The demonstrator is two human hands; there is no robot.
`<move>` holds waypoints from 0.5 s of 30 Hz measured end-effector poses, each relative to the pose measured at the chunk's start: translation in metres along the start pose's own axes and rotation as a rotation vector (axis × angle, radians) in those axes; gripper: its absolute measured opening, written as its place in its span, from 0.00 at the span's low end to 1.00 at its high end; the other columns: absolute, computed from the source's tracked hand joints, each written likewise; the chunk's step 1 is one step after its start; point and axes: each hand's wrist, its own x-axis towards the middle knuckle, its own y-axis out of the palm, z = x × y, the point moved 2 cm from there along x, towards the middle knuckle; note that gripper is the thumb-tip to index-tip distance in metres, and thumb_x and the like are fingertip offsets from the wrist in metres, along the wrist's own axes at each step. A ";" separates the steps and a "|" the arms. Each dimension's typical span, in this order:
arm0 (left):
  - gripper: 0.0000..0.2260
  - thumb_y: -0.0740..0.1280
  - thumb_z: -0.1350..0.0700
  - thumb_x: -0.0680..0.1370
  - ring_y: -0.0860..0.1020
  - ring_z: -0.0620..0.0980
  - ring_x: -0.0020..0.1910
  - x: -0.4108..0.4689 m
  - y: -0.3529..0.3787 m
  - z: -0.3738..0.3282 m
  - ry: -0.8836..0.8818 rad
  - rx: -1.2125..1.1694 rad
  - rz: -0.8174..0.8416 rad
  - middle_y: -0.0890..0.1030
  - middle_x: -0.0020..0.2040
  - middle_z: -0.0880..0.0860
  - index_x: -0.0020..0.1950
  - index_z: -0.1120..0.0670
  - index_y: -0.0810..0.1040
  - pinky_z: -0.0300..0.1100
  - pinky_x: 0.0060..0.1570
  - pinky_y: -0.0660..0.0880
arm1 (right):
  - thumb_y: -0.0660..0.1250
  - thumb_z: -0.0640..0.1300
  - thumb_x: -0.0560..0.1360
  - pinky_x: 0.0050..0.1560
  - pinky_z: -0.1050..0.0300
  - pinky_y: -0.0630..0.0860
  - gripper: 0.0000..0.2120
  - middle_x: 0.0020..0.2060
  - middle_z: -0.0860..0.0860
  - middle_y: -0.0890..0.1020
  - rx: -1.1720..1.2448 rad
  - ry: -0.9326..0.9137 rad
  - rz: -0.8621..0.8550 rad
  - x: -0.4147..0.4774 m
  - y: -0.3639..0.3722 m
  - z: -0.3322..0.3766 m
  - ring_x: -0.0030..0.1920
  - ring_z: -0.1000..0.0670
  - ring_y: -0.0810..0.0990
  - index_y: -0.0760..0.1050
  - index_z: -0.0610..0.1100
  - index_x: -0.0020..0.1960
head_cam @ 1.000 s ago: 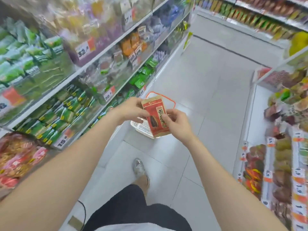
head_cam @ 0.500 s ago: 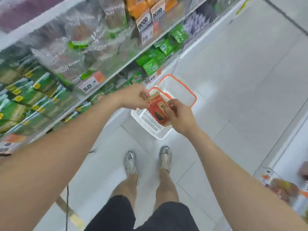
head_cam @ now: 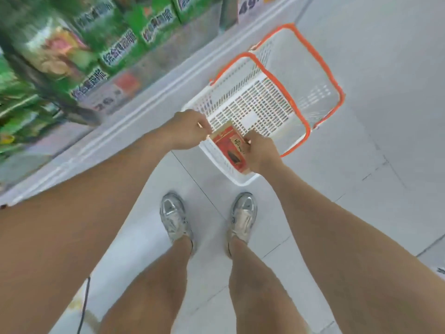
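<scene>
Two bare hands hold one red snack packet (head_cam: 230,147) between them. One is the left hand (head_cam: 190,131), with curled fingers, pinching the packet's far left corner between thumb and forefinger. The other is the right hand (head_cam: 261,153), which grips the packet's right edge with its fingers folded round it. The packet is flat and tilted, with a dark seed shape printed on its front. It hangs over the near end of one white plastic shopping basket (head_cam: 240,181), within the line of its rim. Whether it touches the basket's slotted bottom cannot be told.

The basket stands on a pale tiled floor (head_cam: 385,116), just right of the lowest shelf. Its two orange handles (head_cam: 284,92) lie folded down toward the far right. One crosses the basket and the other rests beyond it.

Two silver-grey trainers (head_cam: 173,215) stand side by side near the basket, toes pointing at it, below two bare legs.

At far left, a row of green packets (head_cam: 154,20) with white lettering fills the shelf, too blurred to count. Two price labels show there, one (head_cam: 250,6) at the top edge and one (head_cam: 108,103) lower down. One thin dark cable (head_cam: 84,302) trails along the floor at near left.
</scene>
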 end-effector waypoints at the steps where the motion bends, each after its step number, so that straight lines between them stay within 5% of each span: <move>1: 0.10 0.65 0.58 0.83 0.84 0.53 0.58 0.013 0.010 0.012 -0.004 -0.005 -0.007 0.83 0.65 0.52 0.51 0.46 0.85 0.39 0.46 0.74 | 0.60 0.43 0.87 0.51 0.47 0.77 0.11 0.52 0.39 0.83 -0.021 -0.001 0.000 0.014 0.014 -0.004 0.51 0.36 0.81 0.76 0.40 0.64; 6: 0.11 0.64 0.61 0.83 0.80 0.54 0.67 0.065 0.037 0.054 -0.004 -0.014 -0.038 0.82 0.67 0.54 0.55 0.50 0.85 0.42 0.55 0.73 | 0.61 0.43 0.85 0.50 0.44 0.82 0.07 0.48 0.46 0.83 -0.116 0.041 0.030 0.074 0.069 -0.010 0.46 0.41 0.82 0.74 0.46 0.61; 9: 0.12 0.63 0.62 0.83 0.81 0.54 0.66 0.081 0.038 0.066 0.008 -0.016 -0.056 0.83 0.66 0.54 0.55 0.51 0.86 0.43 0.54 0.74 | 0.66 0.39 0.82 0.58 0.41 0.80 0.14 0.52 0.45 0.80 -0.243 0.102 0.122 0.094 0.082 -0.014 0.54 0.39 0.82 0.70 0.44 0.67; 15: 0.13 0.62 0.61 0.83 0.83 0.55 0.62 0.071 0.014 0.046 0.026 -0.009 -0.072 0.84 0.65 0.53 0.53 0.48 0.84 0.49 0.64 0.79 | 0.62 0.33 0.79 0.52 0.44 0.81 0.17 0.51 0.44 0.76 -0.314 0.073 0.166 0.089 0.054 0.003 0.53 0.38 0.81 0.71 0.41 0.66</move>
